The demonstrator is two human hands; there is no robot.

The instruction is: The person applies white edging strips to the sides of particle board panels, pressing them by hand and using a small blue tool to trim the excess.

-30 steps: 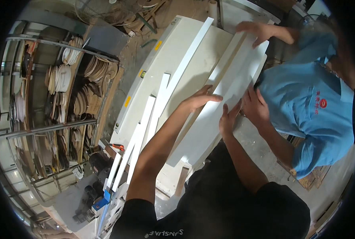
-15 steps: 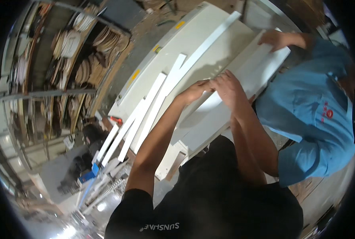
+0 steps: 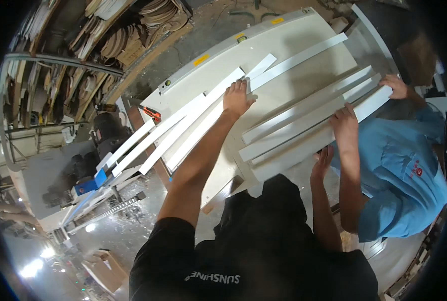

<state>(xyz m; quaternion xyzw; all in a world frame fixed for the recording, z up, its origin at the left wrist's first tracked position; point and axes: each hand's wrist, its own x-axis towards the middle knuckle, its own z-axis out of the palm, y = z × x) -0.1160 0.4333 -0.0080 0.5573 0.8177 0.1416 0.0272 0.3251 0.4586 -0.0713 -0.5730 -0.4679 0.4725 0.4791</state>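
Note:
My left hand [image 3: 238, 99] lies over the long white strips [image 3: 207, 103] on the left half of the table, fingers stretched forward and thumb spread aside. My right hand [image 3: 323, 159] is at the near edge of a white board [image 3: 293, 158], its fingers partly tucked against that edge and thumb apart. A co-worker in a blue shirt [image 3: 384, 170] has one hand [image 3: 344, 124] on top of this board and the other hand [image 3: 397, 86] at its far right end. Beside it lie more long white pieces [image 3: 303, 106].
The pale table [image 3: 303, 60] carries a long level [image 3: 218, 52] along its far edge. An orange cutter [image 3: 152, 114] lies at the left corner. Left stands a machine with a blue part [image 3: 87, 186]; behind it, shelves [image 3: 78, 55] hold stacked sheets. A cardboard box [image 3: 104, 271] sits lower left.
My left hand has left the white board and moved onto the strips at the left. The board has shifted nearer and right, revealing separate long pieces. My right hand has come into sight.

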